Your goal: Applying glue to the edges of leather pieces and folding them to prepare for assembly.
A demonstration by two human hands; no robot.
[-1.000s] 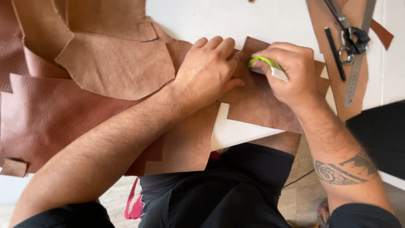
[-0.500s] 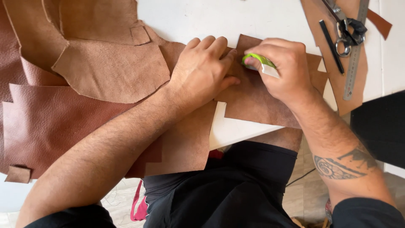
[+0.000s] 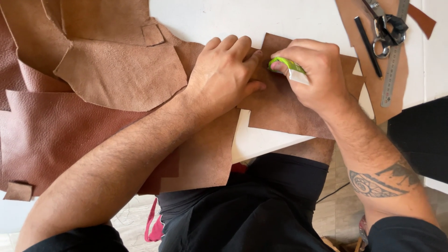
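My left hand point(image 3: 223, 74) lies flat, fingers together, pressing down a brown leather piece point(image 3: 284, 109) on the white table point(image 3: 233, 18). My right hand point(image 3: 313, 74) grips a small green and white cutter point(image 3: 289, 69) with its tip on that same leather, just beside my left fingertips. The blade itself is hidden under my fingers. The leather piece has a stepped cut edge along its lower side.
Larger brown and reddish leather hides point(image 3: 93, 93) cover the table's left. At the top right lie a leather strip point(image 3: 373, 79), scissors point(image 3: 387, 30), a steel ruler point(image 3: 394, 60) and a dark pen-like tool point(image 3: 367, 44). The table edge runs near my body.
Both hands have stayed on the leather piece with the cutter at nearly the same spot; only the view has shifted slightly.
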